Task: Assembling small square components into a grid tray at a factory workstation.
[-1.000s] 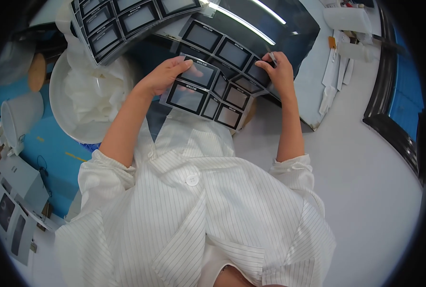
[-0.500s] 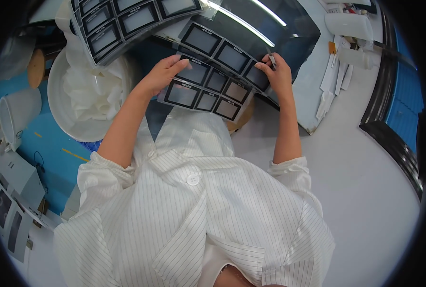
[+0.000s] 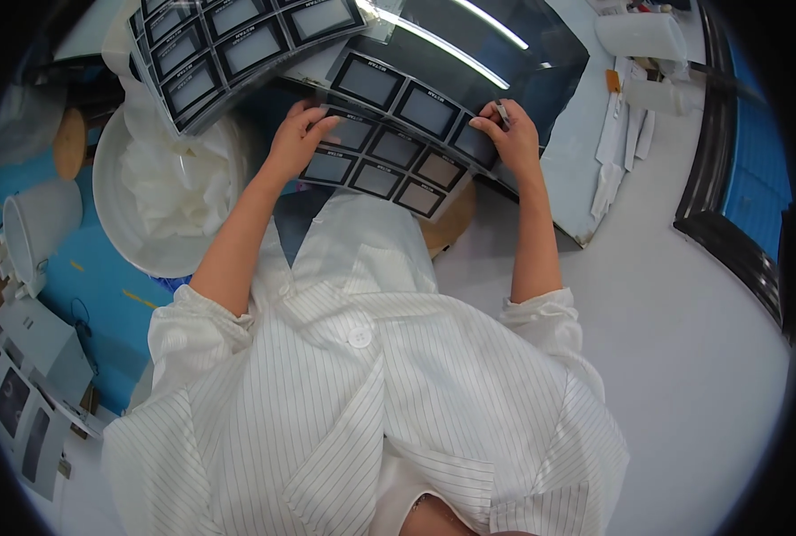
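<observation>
A clear sheet with rows of black-framed rectangular panels [image 3: 380, 180] hangs over the near edge of the dark glossy tabletop, its lower part bent down above my lap. At the sheet's left edge is my left hand [image 3: 296, 143], thumb and fingers closed on that edge. My right hand [image 3: 514, 138] is at the sheet's right end, fingers curled round a small slim metal tool [image 3: 503, 113] whose kind I cannot make out. The right thumb rests by the last panel of the upper row. A stack of similar panelled sheets [image 3: 248, 49] lies farther off to the left.
A white round bin [image 3: 112, 210] full of crumpled whitish film stands left of my knees. Right of the dark surface [image 3: 554, 58], white strips [image 3: 610, 165] and a translucent roll [image 3: 643, 37] lie on the table. A wooden stool seat [image 3: 451, 223] shows beneath the sheet.
My left hand has shifted slightly left, and the sheet's lower part has tilted, so its lower panels look flatter. My right hand keeps its hold on the tool. The whole view has shifted slightly.
</observation>
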`<state>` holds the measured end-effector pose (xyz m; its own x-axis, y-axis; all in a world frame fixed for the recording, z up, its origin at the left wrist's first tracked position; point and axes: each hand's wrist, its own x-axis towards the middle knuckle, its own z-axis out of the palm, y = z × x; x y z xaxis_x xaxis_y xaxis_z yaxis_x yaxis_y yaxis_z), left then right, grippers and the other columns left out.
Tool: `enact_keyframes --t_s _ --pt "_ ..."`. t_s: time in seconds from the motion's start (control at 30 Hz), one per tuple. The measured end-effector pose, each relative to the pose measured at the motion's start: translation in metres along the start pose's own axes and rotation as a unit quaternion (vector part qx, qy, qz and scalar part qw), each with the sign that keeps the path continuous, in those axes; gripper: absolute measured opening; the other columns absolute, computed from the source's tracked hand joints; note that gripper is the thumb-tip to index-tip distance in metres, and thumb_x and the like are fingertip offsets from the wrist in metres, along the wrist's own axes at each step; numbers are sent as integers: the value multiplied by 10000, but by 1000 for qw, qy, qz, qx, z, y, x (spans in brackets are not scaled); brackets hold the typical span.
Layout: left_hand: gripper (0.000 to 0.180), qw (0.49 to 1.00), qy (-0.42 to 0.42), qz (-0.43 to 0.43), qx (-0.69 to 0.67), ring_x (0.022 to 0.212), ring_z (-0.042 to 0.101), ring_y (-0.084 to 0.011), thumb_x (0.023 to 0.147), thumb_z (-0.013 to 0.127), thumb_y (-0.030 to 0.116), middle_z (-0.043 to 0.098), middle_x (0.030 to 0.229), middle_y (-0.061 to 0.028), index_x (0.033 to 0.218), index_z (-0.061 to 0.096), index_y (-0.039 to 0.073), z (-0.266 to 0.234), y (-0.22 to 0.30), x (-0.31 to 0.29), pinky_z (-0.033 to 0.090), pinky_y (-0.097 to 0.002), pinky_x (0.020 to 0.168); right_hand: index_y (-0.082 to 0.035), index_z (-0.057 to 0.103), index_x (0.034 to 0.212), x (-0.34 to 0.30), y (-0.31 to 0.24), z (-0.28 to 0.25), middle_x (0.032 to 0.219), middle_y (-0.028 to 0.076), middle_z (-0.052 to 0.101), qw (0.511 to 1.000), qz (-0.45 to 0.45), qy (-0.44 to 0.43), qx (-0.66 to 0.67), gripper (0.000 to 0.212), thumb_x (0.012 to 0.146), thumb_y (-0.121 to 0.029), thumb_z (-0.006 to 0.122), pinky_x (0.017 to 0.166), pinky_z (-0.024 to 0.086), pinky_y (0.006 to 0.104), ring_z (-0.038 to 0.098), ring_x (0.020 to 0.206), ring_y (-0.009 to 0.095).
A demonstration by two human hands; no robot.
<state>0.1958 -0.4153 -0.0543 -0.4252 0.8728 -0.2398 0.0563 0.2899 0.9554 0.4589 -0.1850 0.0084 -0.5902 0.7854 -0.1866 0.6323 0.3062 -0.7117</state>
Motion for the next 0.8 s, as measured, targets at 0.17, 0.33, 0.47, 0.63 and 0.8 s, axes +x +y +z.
enact_keyframes --t_s 0.17,0.33,0.47,0.63,0.8 --pt "279 982 67 66 164 874 681 -210 913 637 224 485 1241 -144 1084 654 5 4 6 1 535 -264 766 -45 620 921 -5 -4 6 903 44 604 995 -78 43 -33 376 673 -219 842 720 472 291 593 806 177" --pt "268 995 41 23 87 825 689 -211 910 641 222 495 1231 -150 1064 654 4 2 10 3 538 -265 736 -35 594 889 -13 -33 9 950 75 611 989 -45 32 -138 446 621 -271 861 721 476 340 598 825 257" --pt "257 994 43 27 93 835 681 -207 910 638 206 496 1227 -153 1059 652 -3 2 7 4 552 -274 724 -26 573 854 -8 -39 5 927 91 617 984 -10 -29 -178 471 601 -295 866 706 472 361 601 820 278" --pt "251 996 44 35 66 869 659 -206 911 631 191 491 1239 -145 1049 646 -18 4 8 4 566 -285 734 -29 591 860 -6 -37 8 825 99 618 987 -5 -17 -160 436 614 -267 861 688 471 358 599 759 256" --pt "241 994 42 38 94 879 656 -200 913 629 175 485 1255 -131 1044 641 -27 4 14 2 568 -282 733 -23 610 809 7 -35 0 737 90 597 984 23 -88 -155 343 665 -242 831 654 453 337 575 694 219"
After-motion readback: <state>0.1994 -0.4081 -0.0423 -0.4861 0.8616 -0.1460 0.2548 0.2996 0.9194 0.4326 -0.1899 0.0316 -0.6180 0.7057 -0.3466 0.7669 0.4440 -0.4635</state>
